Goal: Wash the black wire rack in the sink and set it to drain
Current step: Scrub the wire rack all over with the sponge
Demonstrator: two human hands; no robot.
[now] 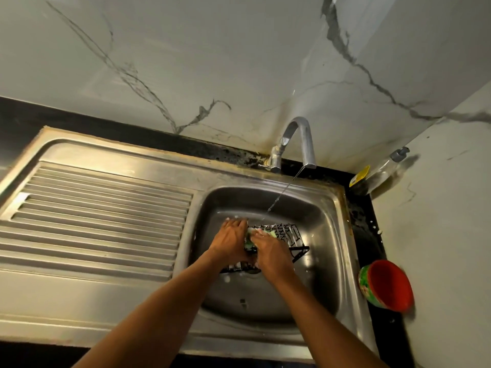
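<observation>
The black wire rack point(288, 236) lies in the steel sink basin point(313, 282), partly hidden under both hands. My left hand point(231, 239) grips the rack's left end. My right hand point(271, 254) holds a green soapy sponge point(249, 241) and presses it on the rack's wires. White suds cling to the rack and to the fingers. A thin stream of water runs from the tap point(295, 140) and lands just behind the rack.
A ribbed steel draining board point(101, 216) lies left of the basin. A red bowl with a green patterned outside point(385, 285) stands on the black counter at the right. A clear soap dispenser bottle point(380, 171) leans in the back right corner against the marble wall.
</observation>
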